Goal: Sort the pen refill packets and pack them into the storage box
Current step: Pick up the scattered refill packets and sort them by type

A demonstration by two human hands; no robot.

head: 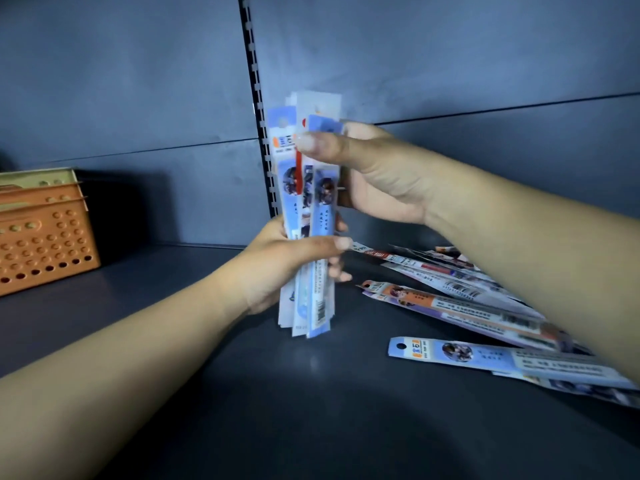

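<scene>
A bundle of pen refill packets (306,188), mostly light blue with one red strip among them, stands upright in the middle of the view. My left hand (277,261) grips its lower half from the left. My right hand (374,171) pinches its upper part from the right, thumb across the front. The bundle's bottom edge hangs just above the dark shelf (263,393). More packets lie loose on the shelf at the right: a single blue one (485,358) nearest me, and an orange one (446,306) in a pile behind, partly hidden by my right forearm.
A stack of orange and beige perforated storage boxes (41,233) stands at the far left against the grey back wall. A slotted upright rail (258,98) runs down the wall behind the bundle.
</scene>
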